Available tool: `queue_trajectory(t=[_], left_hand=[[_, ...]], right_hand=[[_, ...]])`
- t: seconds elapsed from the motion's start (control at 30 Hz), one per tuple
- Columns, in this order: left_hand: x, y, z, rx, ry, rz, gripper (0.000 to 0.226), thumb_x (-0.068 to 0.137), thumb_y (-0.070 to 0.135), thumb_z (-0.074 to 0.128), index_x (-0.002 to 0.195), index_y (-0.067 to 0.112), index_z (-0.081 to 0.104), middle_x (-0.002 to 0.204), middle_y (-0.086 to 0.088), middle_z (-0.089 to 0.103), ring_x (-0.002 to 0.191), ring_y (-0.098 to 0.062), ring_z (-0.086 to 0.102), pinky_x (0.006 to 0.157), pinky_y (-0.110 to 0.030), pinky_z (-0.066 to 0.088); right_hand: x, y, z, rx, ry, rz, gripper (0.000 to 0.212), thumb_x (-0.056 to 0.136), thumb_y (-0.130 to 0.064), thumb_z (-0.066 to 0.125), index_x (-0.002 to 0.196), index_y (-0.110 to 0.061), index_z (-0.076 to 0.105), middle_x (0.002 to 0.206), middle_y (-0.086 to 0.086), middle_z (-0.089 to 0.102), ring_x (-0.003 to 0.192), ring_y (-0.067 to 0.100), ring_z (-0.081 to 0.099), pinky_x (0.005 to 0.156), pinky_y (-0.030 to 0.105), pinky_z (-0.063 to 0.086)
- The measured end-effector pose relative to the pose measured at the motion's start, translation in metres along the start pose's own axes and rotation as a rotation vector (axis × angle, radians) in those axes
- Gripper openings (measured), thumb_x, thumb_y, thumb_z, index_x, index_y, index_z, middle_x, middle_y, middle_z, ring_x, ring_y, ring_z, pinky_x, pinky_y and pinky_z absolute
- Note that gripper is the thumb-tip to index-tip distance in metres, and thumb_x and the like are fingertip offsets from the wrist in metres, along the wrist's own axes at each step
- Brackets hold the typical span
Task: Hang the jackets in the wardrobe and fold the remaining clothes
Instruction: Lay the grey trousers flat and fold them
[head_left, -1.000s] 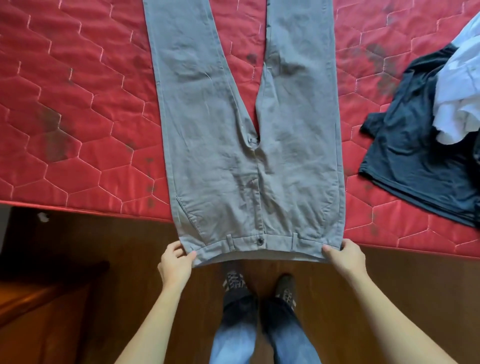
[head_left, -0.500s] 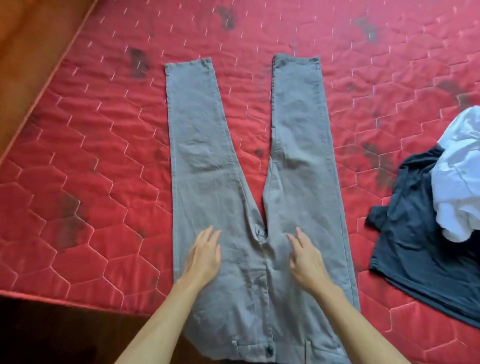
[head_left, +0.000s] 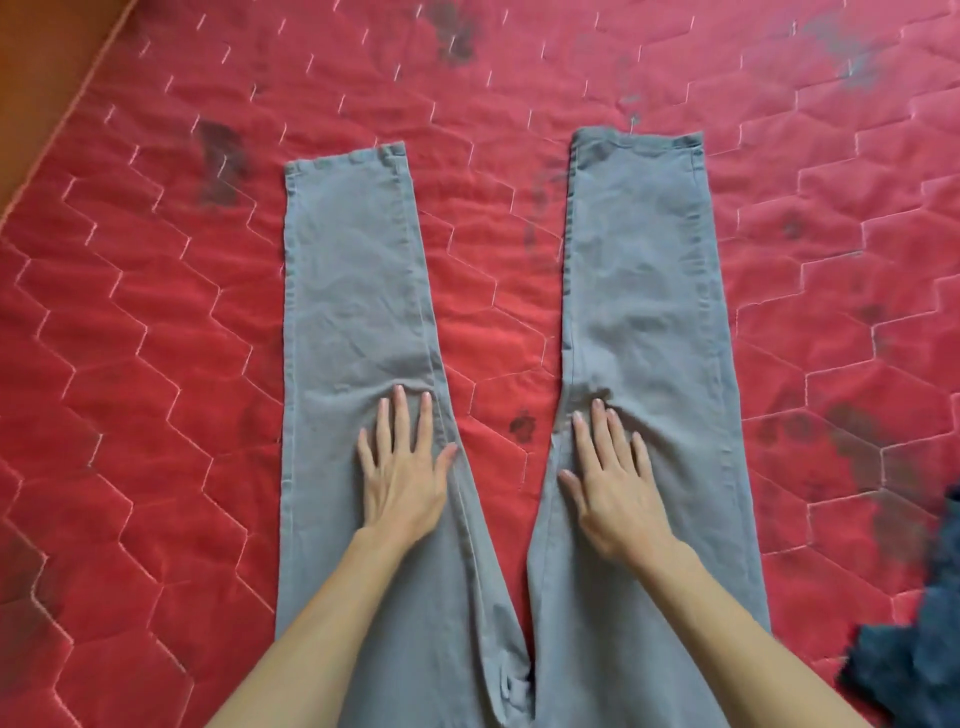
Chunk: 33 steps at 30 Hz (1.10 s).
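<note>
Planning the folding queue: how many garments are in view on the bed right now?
2. The grey trousers lie spread flat on the bed; a dark blue garment shows at the lower right edge, cut off. More may lie outside the frame.

We've got the trousers (head_left: 353, 291) lying flat mid-bed (head_left: 156, 364), legs splayed apart toward the far edge, with another garment (head_left: 914, 660) off by the near right edge.

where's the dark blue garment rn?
Head view, bottom-right corner: the dark blue garment lies on the red quilted mattress, right of the grey trousers, partly cut off by the frame.
</note>
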<state>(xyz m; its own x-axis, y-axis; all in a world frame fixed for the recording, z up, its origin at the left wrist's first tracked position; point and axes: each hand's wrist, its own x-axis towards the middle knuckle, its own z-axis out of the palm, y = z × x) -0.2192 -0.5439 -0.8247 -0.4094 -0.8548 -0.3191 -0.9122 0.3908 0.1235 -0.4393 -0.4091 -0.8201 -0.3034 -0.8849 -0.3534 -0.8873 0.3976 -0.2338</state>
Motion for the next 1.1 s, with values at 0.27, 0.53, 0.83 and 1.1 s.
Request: queue_trajectory(t=[0.27,0.53,0.83,1.1], left_hand=[[0.132,-0.009,-0.027,-0.053,0.145,-0.062,0.067,0.100,0.059,0.001,0.159,0.026,0.000,0.167,0.003,-0.009,0.154,-0.016,-0.009,0.123,-0.049,-0.004],[0.217,-0.010,-0.057,-0.016,0.175,-0.104,0.068,0.098,0.058,0.008,0.160,0.029,0.003,0.168,0.000,-0.006,0.154,-0.021,-0.007,0.123,-0.048,-0.002],[0.279,-0.009,-0.090,-0.023,0.024,-0.139,0.074,0.098,0.066,0.016,0.159,0.030,-0.006,0.166,-0.001,-0.018,0.153,-0.023,-0.016,0.122,-0.054,-0.006],[0.163,0.039,-0.064,-0.225,0.207,-0.015,0.064,0.101,0.048,0.028,0.157,0.015,0.028,0.166,-0.014,0.013,0.153,-0.029,0.011,0.122,-0.052,0.014]], right_hand=[[0.132,0.030,-0.048,-0.005,0.097,-0.017,0.075,0.095,-0.058,0.004,0.158,-0.019,-0.002,0.165,0.001,-0.013,0.149,0.013,-0.019,0.123,0.042,-0.008],[0.236,0.041,-0.098,-0.029,0.031,0.041,0.075,0.099,-0.062,0.016,0.157,-0.023,-0.010,0.164,0.001,-0.021,0.151,0.018,-0.018,0.122,0.044,-0.008],[0.298,0.060,-0.140,0.165,0.028,0.097,0.061,0.104,-0.043,0.034,0.158,-0.024,0.013,0.166,0.007,-0.005,0.153,0.023,-0.004,0.123,0.046,0.003],[0.143,0.088,-0.081,0.125,0.231,0.342,0.061,0.104,-0.038,0.035,0.157,-0.014,0.020,0.165,0.017,0.005,0.153,0.030,0.003,0.123,0.046,0.007]])
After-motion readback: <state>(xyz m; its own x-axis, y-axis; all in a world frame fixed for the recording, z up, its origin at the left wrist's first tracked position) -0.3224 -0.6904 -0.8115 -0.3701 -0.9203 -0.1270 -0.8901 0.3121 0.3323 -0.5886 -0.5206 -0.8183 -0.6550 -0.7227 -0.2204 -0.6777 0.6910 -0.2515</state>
